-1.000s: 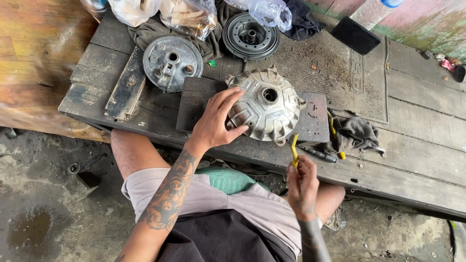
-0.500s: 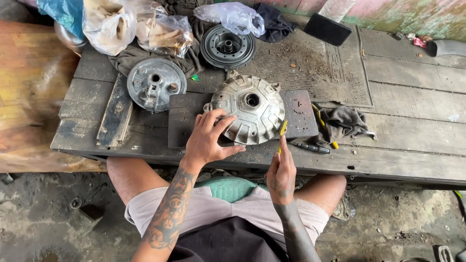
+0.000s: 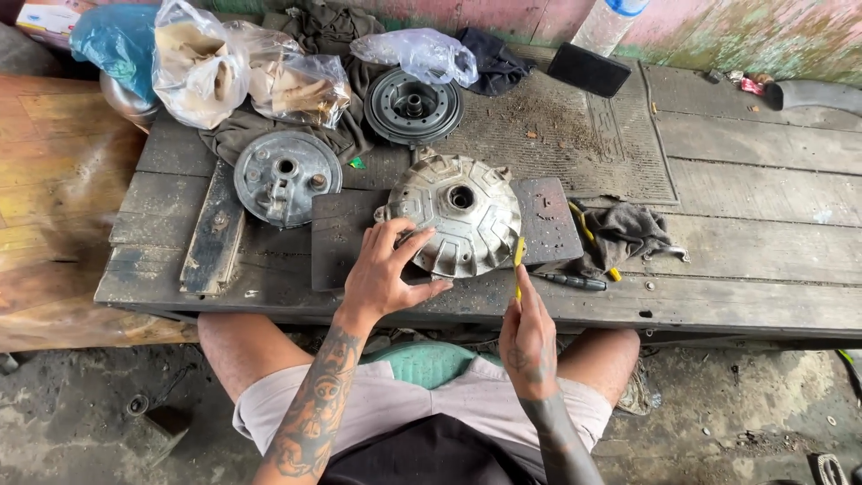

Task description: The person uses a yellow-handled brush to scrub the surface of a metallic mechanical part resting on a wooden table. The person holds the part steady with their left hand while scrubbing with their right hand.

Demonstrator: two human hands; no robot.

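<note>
Directly before you, a grey, ribbed metal drum housing is lying dome-up on a dark square mat at the near edge of the plank bench, its round centre hole facing upward. Your left hand is resting on its near-left rim, fingers spread over the ribs. Your right hand is pinching a slim yellow-handled tool, its long axis running away from you, tip touching the housing's right edge. Just left, a flat grey disc plate is lying; behind, a dark pulley. Clear plastic bags are bunching at the far left corner, beside a blue bag.
</note>
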